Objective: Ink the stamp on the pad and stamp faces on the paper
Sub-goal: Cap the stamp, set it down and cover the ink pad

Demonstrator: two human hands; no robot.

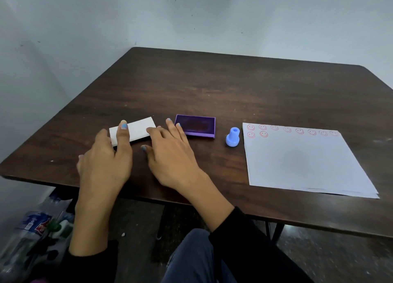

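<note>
A purple ink pad (195, 129) lies open in the middle of the dark wooden table (212, 87). Its white lid (138, 129) lies flat to the left. A small blue stamp (232, 136) stands upright between the pad and a stack of white paper (302, 161), which carries red smiley faces along its top edge and two more below at the left. My left hand (106, 155) rests on the lid's left end with a finger on top. My right hand (170, 153) lies spread between lid and pad, fingertips touching both. Neither hand holds the stamp.
The table's near edge runs just under my wrists, and its far side meets a pale wall. On the floor at the lower left lies a heap of plastic bottles (34, 236). My knee (195, 259) shows below the table.
</note>
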